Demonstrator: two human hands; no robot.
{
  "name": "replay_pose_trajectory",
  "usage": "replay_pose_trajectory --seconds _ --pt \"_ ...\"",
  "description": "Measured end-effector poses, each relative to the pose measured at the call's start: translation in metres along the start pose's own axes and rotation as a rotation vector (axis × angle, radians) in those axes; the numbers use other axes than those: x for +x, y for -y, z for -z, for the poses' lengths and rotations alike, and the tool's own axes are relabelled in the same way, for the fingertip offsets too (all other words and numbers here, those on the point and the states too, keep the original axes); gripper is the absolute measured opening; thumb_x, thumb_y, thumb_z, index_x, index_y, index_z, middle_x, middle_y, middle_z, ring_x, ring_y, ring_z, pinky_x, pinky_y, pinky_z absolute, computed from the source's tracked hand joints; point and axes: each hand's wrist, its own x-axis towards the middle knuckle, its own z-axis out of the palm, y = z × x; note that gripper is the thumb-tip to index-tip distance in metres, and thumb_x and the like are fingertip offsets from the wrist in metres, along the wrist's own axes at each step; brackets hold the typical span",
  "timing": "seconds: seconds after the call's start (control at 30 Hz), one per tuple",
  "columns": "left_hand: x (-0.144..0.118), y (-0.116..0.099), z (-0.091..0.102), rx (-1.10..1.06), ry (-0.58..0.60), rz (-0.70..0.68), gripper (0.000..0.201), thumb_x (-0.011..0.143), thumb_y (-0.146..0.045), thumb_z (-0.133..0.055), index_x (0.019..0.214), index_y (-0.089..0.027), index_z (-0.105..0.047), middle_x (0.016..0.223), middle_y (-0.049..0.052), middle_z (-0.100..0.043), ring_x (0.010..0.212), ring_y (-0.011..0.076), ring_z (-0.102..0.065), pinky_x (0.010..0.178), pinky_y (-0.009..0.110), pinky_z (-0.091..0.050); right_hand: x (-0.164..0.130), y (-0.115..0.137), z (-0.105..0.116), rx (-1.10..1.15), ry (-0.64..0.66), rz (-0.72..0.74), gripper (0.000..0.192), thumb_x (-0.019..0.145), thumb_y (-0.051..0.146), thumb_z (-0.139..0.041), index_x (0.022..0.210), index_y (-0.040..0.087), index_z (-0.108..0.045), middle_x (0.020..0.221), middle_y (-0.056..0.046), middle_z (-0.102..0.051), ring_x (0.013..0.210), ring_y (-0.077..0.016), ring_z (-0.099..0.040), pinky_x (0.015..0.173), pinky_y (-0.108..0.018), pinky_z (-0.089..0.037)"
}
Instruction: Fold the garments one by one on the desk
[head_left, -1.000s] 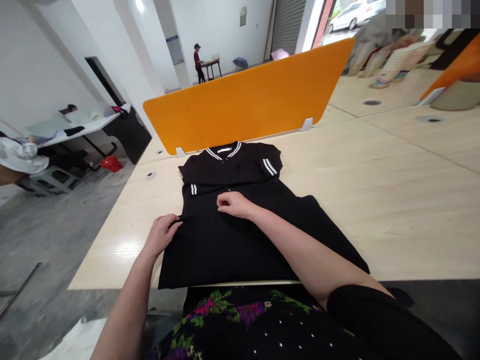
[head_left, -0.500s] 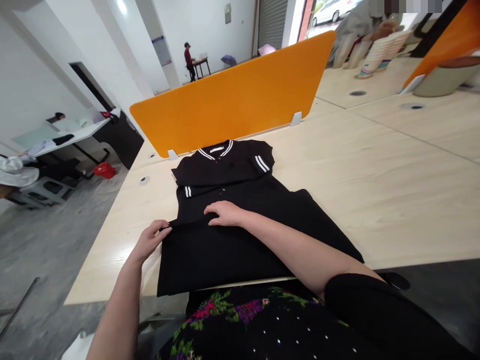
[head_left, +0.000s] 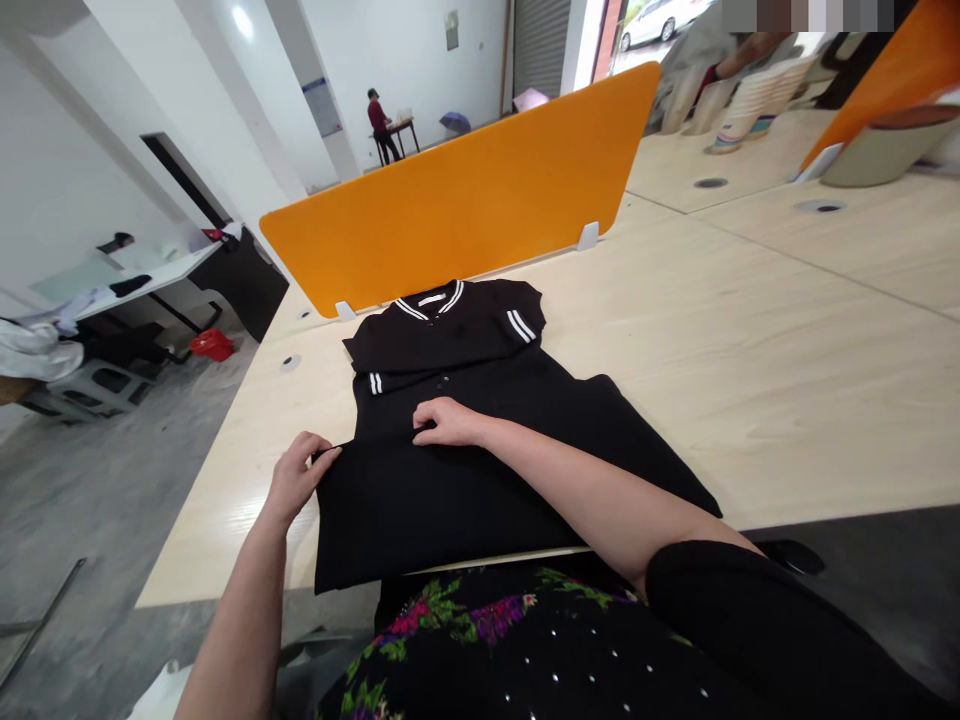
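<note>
I am seeing a black dress [head_left: 465,440] lying flat on the table [head_left: 787,360], collar toward the far orange divider [head_left: 465,210]. The left hand [head_left: 294,478] is pinching a fold at the dress's left edge, fingers closed on cloth. The right hand [head_left: 448,421] is pressing the same fold mid-dress, fingers curled onto the fabric.
</note>
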Motion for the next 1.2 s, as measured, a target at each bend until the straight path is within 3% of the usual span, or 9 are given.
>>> replay_pose_trajectory --seconds 0.17,0.3,0.4,0.63,0.8,0.87,0.97,1.03,1.2 --pt "0.001 -0.002 -0.009 0.021 0.027 0.074 0.034 0.081 -0.056 -0.052 0.077 -0.023 -0.061 0.105 0.006 -0.065 0.098 0.0226 -0.061 0.083 0.033 -0.047 -0.002 0.0 -0.004 -0.061 -0.067 0.005 0.013 0.075 0.013 -0.066 0.066 0.016 -0.058 0.066 0.004 -0.051 0.067 -0.0116 -0.049 0.065 -0.024 -0.035" --pt "0.0 -0.003 -0.011 -0.077 0.042 0.148 0.037 0.077 -0.058 -0.055 0.079 -0.022 -0.062 0.104 0.007 -0.067 0.096 0.0237 -0.062 0.082 0.035 -0.049 0.0 -0.006 -0.009 -0.17 -0.061 0.132 0.013 0.075 0.012 -0.068 0.066 0.017 -0.06 0.101 -0.004 -0.06 0.089 -0.0174 -0.053 0.078 -0.028 -0.039" --pt "-0.001 -0.003 -0.008 -0.194 -0.009 0.092 0.035 0.074 -0.056 -0.062 0.077 -0.021 -0.06 0.107 0.008 -0.067 0.101 0.0244 -0.062 0.089 0.036 -0.047 0.004 -0.012 -0.01 -0.17 -0.005 0.145 0.013 0.074 0.015 -0.072 0.067 0.017 -0.061 0.112 -0.005 -0.059 0.097 -0.0194 -0.052 0.087 -0.033 -0.039" --pt "-0.007 -0.011 0.0 -0.501 0.013 0.079 0.03 0.076 -0.048 -0.066 0.07 -0.02 -0.056 0.111 0.01 -0.066 0.105 0.0255 -0.061 0.096 0.04 -0.046 0.009 -0.016 -0.007 -0.032 0.036 0.088 0.014 0.072 0.017 -0.075 0.071 0.018 -0.061 0.09 -0.001 -0.055 0.085 -0.0142 -0.053 0.079 -0.026 -0.041" --pt "-0.011 -0.011 0.001 -0.325 -0.039 0.111 0.035 0.072 -0.054 -0.067 0.072 -0.021 -0.057 0.132 0.01 -0.056 0.122 0.0291 -0.051 0.094 0.037 -0.045 0.006 -0.013 -0.005 0.156 0.001 0.052 0.018 0.068 0.015 -0.077 0.067 0.016 -0.059 0.082 0.003 -0.048 0.075 -0.0103 -0.05 0.072 -0.022 -0.041" --pt "-0.013 -0.007 0.0 -0.294 0.013 0.173 0.038 0.07 -0.057 -0.067 0.078 -0.021 -0.059 0.127 0.01 -0.059 0.115 0.0279 -0.055 0.088 0.035 -0.047 0.005 -0.011 -0.004 0.19 -0.005 0.036 0.02 0.067 0.014 -0.077 0.065 0.016 -0.057 0.078 0.004 -0.047 0.072 -0.0097 -0.048 0.069 -0.022 -0.04" --pt "-0.016 0.0 -0.001 -0.281 0.167 0.217 0.04 0.071 -0.056 -0.067 0.091 -0.021 -0.062 0.098 0.006 -0.068 0.091 0.0227 -0.062 0.076 0.032 -0.048 0.003 -0.006 -0.003 0.178 -0.019 0.016 0.021 0.066 0.012 -0.075 0.064 0.016 -0.055 0.074 0.005 -0.044 0.069 -0.0092 -0.047 0.067 -0.022 -0.038" --pt "-0.019 0.002 0.0 -0.249 0.194 0.206 0.038 0.071 -0.053 -0.069 0.09 -0.021 -0.063 0.083 0.002 -0.065 0.079 0.0195 -0.059 0.071 0.03 -0.046 0.002 -0.004 -0.004 0.155 -0.039 0.013 0.021 0.065 0.009 -0.075 0.063 0.016 -0.055 0.074 0.005 -0.044 0.069 -0.0091 -0.046 0.067 -0.022 -0.037" --pt "-0.024 -0.004 0.008 -0.392 -0.096 0.223 0.035 0.063 -0.046 -0.077 0.076 -0.02 -0.058 0.079 -0.001 -0.058 0.07 0.0135 -0.053 0.06 0.024 -0.041 -0.001 0.001 -0.001 0.266 -0.074 0.062 0.022 0.063 0.008 -0.073 0.062 0.016 -0.052 0.077 0.004 -0.044 0.067 -0.0084 -0.043 0.065 -0.022 -0.037"
